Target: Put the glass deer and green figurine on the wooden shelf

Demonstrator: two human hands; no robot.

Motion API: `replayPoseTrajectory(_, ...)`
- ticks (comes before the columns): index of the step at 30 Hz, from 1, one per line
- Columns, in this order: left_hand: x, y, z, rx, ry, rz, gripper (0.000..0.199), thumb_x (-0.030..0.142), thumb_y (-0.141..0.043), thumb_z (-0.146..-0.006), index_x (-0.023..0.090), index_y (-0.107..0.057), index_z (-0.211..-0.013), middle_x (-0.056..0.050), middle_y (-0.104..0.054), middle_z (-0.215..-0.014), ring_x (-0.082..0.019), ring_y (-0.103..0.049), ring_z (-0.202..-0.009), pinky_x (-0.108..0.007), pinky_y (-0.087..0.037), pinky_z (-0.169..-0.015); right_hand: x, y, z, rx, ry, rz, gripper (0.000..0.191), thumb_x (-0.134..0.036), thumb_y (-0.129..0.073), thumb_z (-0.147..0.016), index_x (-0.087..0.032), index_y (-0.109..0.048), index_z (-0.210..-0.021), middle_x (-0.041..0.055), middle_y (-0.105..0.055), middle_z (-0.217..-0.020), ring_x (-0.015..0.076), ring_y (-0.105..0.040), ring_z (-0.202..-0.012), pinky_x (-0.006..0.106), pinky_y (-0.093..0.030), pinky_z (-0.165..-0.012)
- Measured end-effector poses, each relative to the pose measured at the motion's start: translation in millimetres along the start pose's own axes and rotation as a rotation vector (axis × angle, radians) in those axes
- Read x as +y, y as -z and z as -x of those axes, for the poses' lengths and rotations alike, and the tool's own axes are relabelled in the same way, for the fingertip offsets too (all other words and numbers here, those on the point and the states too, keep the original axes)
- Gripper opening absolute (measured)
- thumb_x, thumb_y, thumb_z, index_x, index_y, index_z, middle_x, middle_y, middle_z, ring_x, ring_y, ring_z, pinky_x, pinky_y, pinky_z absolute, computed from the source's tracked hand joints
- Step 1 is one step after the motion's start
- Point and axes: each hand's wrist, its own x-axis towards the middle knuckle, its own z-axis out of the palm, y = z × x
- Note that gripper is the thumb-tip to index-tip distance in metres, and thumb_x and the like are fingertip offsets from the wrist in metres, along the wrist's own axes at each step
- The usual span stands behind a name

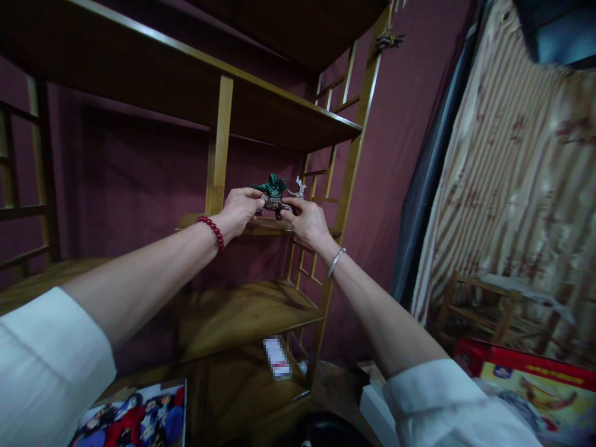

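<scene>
A small figurine [273,191] with a dark green upper body and a brownish base is held between both hands, at the level of a small middle shelf [265,228]. My left hand [239,210] pinches its left side, with a red bead bracelet on the wrist. My right hand [306,218] grips its right side with thumb and finger; a silver bracelet circles that wrist. Just behind the right fingers, a pale, translucent branched piece [299,186] shows; whether it belongs to the figurine I cannot tell.
A wooden shelf unit [222,136] stands against a purple wall. Below lie a blurred white box [277,358] and a box of colourful figures [135,419]. At right are a striped curtain [493,161], a wooden stool [484,304] and a red and yellow box [540,385].
</scene>
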Motion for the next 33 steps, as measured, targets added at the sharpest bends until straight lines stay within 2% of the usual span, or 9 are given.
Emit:
replayPoseTrajectory(6, -13.6, 2.2, -21.3, 0.06, 0.002, -0.104, 0.015, 0.009, -0.063, -0.057, 0.014, -0.067, -0.071, 0.002, -0.057, -0.053, -0.007, -0.045, -0.045, -0.021, -0.036, -0.048, 0.6, -21.1, -9.9, -0.03, -0.027, 0.025, 0.028, -0.019, -0.055, -0.073, -0.02, -0.064, -0.099, 0.0017, -0.068, -0.09, 0.0163, -0.061, -0.082, 0.027, -0.046, -0.08)
replayPoseTrajectory(12, -29.4, 1.6, -36.8, 0.099, -0.074, -0.209, 0.023, 0.01, -0.061, -0.057, 0.015, -0.069, -0.079, 0.001, -0.063, -0.062, -0.009, -0.053, -0.056, -0.02, -0.038, -0.055, 5.0, -37.8, -19.5, -0.05, -0.073, 0.014, 0.03, -0.018, -0.056, -0.072, -0.017, -0.062, -0.101, 0.0046, -0.067, -0.091, 0.0176, -0.061, -0.084, 0.028, -0.045, -0.081)
replayPoseTrajectory(15, -35.5, 1.4, -40.9, 0.109, -0.071, -0.277, 0.027, 0.012, -0.062, -0.057, 0.016, -0.069, -0.083, -0.001, -0.064, -0.065, -0.011, -0.055, -0.061, -0.02, -0.038, -0.056, 6.3, -42.6, -21.5, -0.061, -0.102, 0.02, 0.031, -0.017, -0.057, -0.071, -0.018, -0.062, -0.101, 0.0041, -0.067, -0.09, 0.0172, -0.061, -0.083, 0.028, -0.045, -0.081)
replayPoseTrajectory(20, -44.4, 1.9, -45.5, 0.134, -0.09, -0.338, 0.023, 0.011, -0.061, -0.057, 0.016, -0.07, -0.078, -0.002, -0.064, -0.067, -0.012, -0.054, -0.059, -0.021, -0.036, -0.054, 10.0, -49.5, -23.2, -0.075, -0.12, 0.03, 0.028, -0.016, -0.058, -0.07, -0.018, -0.062, -0.097, 0.0035, -0.067, -0.089, 0.0162, -0.06, -0.083, 0.027, -0.044, -0.081)
replayPoseTrajectory(27, -44.7, 2.3, -44.3, 0.13, -0.049, -0.414, 0.029, 0.01, -0.058, -0.059, 0.015, -0.069, -0.085, -0.002, -0.065, -0.071, -0.011, -0.054, -0.059, -0.02, -0.036, -0.053, 16.8, -59.6, -26.9, -0.091, -0.151, 0.045, 0.025, -0.017, -0.058, -0.069, -0.019, -0.06, -0.094, 0.0026, -0.066, -0.086, 0.0152, -0.06, -0.08, 0.025, -0.045, -0.075)
replayPoseTrajectory(33, -50.2, 0.6, -48.8, 0.123, -0.041, -0.377, 0.028, 0.008, -0.059, -0.058, 0.015, -0.07, -0.083, -0.002, -0.065, -0.068, -0.01, -0.053, -0.056, -0.019, -0.037, -0.052, 16.9, -60.7, -27.4, -0.107, -0.177, 0.076, 0.023, -0.018, -0.059, -0.069, -0.02, -0.059, -0.093, 0.0018, -0.065, -0.085, 0.0152, -0.059, -0.081, 0.024, -0.043, -0.075)
